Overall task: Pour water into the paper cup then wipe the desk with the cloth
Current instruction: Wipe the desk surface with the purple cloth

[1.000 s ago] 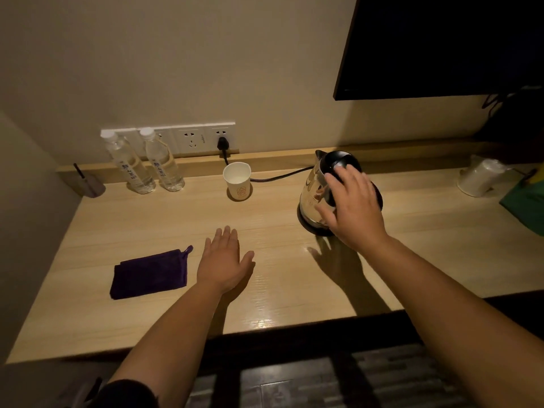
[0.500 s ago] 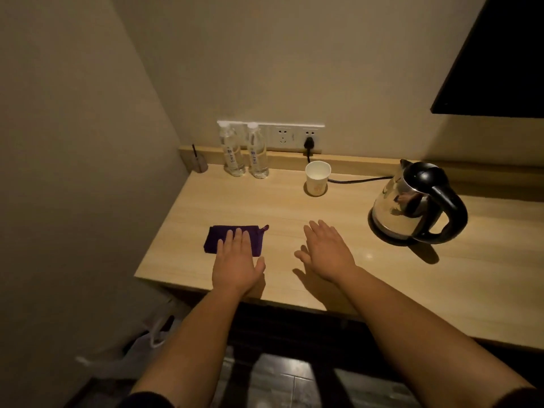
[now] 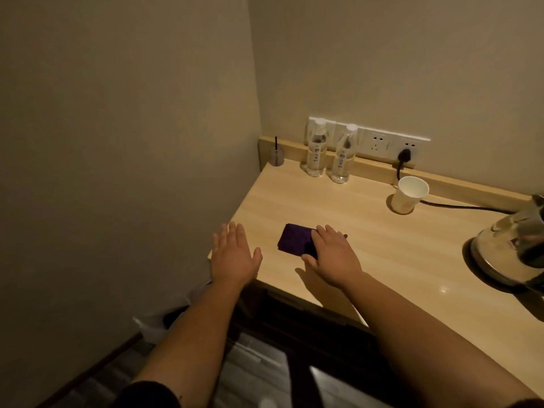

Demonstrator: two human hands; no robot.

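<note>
A folded purple cloth [image 3: 294,240] lies on the light wooden desk [image 3: 382,248] near its left front corner. My right hand [image 3: 331,254] rests flat on the cloth's right half, fingers spread. Over the desk's left corner, my left hand [image 3: 234,254] is flat and open, holding nothing. A white paper cup [image 3: 409,194] stands upright further back. The steel kettle [image 3: 512,254] with a black handle sits on its base at the right edge of view, partly cut off.
Two water bottles [image 3: 316,151] [image 3: 343,157] stand by the back ledge under a white socket strip [image 3: 382,144]. A black cord [image 3: 453,205] runs from the plug to the kettle. A small glass [image 3: 276,156] sits in the back corner. The wall [image 3: 132,142] closes the desk's left side.
My right hand left the kettle and came to rest on the cloth. My left hand moved off the cloth to the desk's left corner. The view swung left.
</note>
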